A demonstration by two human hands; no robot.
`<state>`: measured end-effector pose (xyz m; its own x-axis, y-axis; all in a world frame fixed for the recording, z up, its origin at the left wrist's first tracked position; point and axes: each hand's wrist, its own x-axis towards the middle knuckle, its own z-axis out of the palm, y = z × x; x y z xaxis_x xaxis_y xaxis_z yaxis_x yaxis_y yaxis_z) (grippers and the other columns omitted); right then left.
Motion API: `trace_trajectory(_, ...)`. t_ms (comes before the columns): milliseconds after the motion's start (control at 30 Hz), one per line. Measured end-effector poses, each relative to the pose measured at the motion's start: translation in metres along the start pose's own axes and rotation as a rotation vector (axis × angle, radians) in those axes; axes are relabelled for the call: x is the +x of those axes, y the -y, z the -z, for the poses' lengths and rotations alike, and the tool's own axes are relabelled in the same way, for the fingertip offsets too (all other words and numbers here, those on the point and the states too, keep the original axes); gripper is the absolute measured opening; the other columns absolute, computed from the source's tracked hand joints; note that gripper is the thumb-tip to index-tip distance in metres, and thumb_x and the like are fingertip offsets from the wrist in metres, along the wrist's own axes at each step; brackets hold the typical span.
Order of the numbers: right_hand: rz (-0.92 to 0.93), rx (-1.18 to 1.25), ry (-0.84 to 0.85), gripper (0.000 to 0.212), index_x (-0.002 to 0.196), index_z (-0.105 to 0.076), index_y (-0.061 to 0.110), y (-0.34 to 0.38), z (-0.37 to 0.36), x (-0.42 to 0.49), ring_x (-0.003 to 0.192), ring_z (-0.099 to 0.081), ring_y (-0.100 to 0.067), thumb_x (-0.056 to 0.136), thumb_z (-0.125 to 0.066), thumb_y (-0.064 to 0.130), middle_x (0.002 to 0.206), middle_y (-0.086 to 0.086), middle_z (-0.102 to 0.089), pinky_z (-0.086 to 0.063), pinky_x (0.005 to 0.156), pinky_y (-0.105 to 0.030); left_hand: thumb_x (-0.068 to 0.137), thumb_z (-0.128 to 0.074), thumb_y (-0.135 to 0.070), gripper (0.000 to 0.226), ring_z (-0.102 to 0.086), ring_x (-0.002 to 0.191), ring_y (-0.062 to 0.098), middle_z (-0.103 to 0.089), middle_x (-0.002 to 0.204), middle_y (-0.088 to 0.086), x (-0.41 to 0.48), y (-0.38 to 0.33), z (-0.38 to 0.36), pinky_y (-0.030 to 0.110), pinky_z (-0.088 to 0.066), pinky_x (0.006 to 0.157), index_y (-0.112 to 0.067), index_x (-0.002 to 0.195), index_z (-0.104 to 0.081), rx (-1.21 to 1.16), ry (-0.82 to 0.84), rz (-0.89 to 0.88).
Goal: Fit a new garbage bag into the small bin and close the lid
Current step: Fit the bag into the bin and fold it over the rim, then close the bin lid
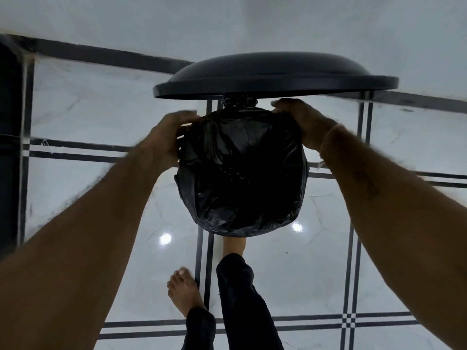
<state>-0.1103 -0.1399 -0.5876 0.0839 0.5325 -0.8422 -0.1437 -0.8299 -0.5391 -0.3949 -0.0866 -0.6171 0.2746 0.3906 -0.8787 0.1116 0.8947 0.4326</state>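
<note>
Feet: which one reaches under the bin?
The forward foot, its toes hidden beneath the bin; the other foot stands back on the floor, toes showing.

Floor (75, 109) was glossy white marble-look tile, with paired dark stripes (75, 149) crossing in a grid. Two ceiling-light glints (165, 239) showed on it near the middle. Small bin (275, 77) stood mid-floor toward the far edge, lid up, black bag (242, 173) over the rim. Bare left foot (185, 291) was flat on a tile, just beside a stripe. Right foot (233, 245) was forward at the bin base, toes hidden under it. Dark strip (101, 55) ran along the far edge. Tall dark something (10, 122) at the left edge, couldn't tell what.
</note>
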Motion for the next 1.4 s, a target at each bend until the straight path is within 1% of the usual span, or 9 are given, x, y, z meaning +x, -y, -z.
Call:
trace_trajectory(233,-0.026,0.034,-0.052,0.037,0.107,-0.076,0.009,-0.028,0.019,-0.01,0.096,-0.079,-0.021,0.098,-0.066,0.044,0.104,-0.008,-0.082,-0.062,0.083,-0.03,0.096,-0.069,-0.042,0.045,-0.075,0.11,0.023,-0.078,0.118,0.009,-0.012,0.025,0.005,0.034,-0.06,0.086,-0.005,0.122,-0.073,-0.115,-0.024,-0.057)
trace_trajectory(400,-0.089,-0.004,-0.195,0.037,0.093,-0.074,0.024,-0.047,0.032,-0.024,0.088,-0.067,-0.015,0.099,-0.057,0.057,0.072,0.011,-0.075,-0.049,0.08,-0.036,0.101,-0.058,-0.05,0.036,-0.066,0.094,0.016,-0.076,0.09,-0.008,-0.022,0.039,0.022,0.033,-0.049,0.088,-0.025,0.09,-0.081,-0.037,-0.034,-0.043)
trace_trajectory(567,-0.109,0.205,-0.231,0.044,0.115,-0.076,0.013,-0.079,0.023,-0.035,0.098,-0.077,-0.021,0.103,-0.056,0.051,0.102,-0.002,-0.083,-0.06,0.084,-0.036,0.1,-0.059,-0.052,0.036,-0.068,0.105,0.014,-0.08,0.103,-0.01,-0.031,0.059,0.018,0.036,-0.053,0.086,-0.022,0.111,-0.075,-0.073,-0.108,0.009)
trace_trajectory(667,-0.079,0.394,-0.284,0.041,0.105,-0.075,0.01,-0.085,0.015,-0.041,0.087,-0.081,-0.017,0.106,-0.053,0.045,0.096,-0.003,-0.083,-0.063,0.071,-0.029,0.104,-0.052,-0.05,0.047,-0.065,0.122,0.021,-0.073,0.127,0.003,-0.031,0.063,0.008,0.041,-0.052,0.103,-0.014,0.127,-0.07,-0.192,-0.17,-0.008)
trace_trajectory(800,-0.039,0.366,-0.51,0.031,0.082,-0.062,0.019,-0.112,-0.003,-0.066,0.087,-0.057,-0.018,0.106,-0.052,0.035,0.089,-0.004,-0.06,-0.041,0.085,-0.035,0.103,-0.051,-0.054,0.037,-0.061,0.112,0.016,-0.07,0.111,-0.005,-0.052,0.083,-0.007,0.033,-0.047,0.091,-0.023,0.102,-0.071,-0.208,-0.334,-0.059)
trace_trajectory(900,-0.06,0.477,-0.614,0.037,0.109,-0.07,0.01,-0.139,-0.023,-0.085,0.097,-0.058,-0.023,0.105,-0.053,0.042,0.103,-0.005,-0.061,-0.046,0.081,-0.037,0.099,-0.053,-0.061,0.039,-0.059,0.093,0.013,-0.062,0.096,-0.008,-0.074,0.108,-0.018,0.036,-0.046,0.086,-0.025,0.089,-0.062,-0.219,-0.483,-0.018)
trace_trajectory(1067,-0.172,0.896,-0.419,0.057,0.144,-0.06,0.015,-0.179,-0.043,-0.097,0.125,-0.065,-0.031,0.107,-0.043,0.054,0.138,-0.009,-0.068,-0.052,0.109,-0.05,0.103,-0.047,-0.054,0.054,-0.066,0.12,0.026,-0.068,0.134,0.008,-0.092,0.139,-0.032,0.047,-0.053,0.103,-0.016,0.138,-0.061,-0.559,-0.287,0.059)
trace_trajectory(1167,-0.158,0.986,-0.432,0.058,0.144,-0.058,0.011,-0.187,-0.049,-0.105,0.115,-0.069,-0.028,0.107,-0.043,0.053,0.129,-0.01,-0.072,-0.057,0.093,-0.044,0.106,-0.045,-0.048,0.05,-0.065,0.122,0.026,-0.065,0.14,0.012,-0.095,0.14,-0.037,0.048,-0.047,0.113,-0.013,0.139,-0.06,-0.596,-0.297,0.028)
trace_trajectory(1400,-0.137,0.461,-0.569,0.047,0.132,-0.059,0.018,-0.151,-0.052,-0.145,0.123,-0.061,-0.024,0.108,-0.041,0.054,0.132,-0.002,-0.064,-0.046,0.11,-0.047,0.105,-0.051,-0.05,0.038,-0.053,0.083,0.015,-0.055,0.093,-0.001,-0.128,0.099,-0.042,0.039,-0.044,0.088,-0.02,0.082,-0.055,-0.19,-0.512,0.052)
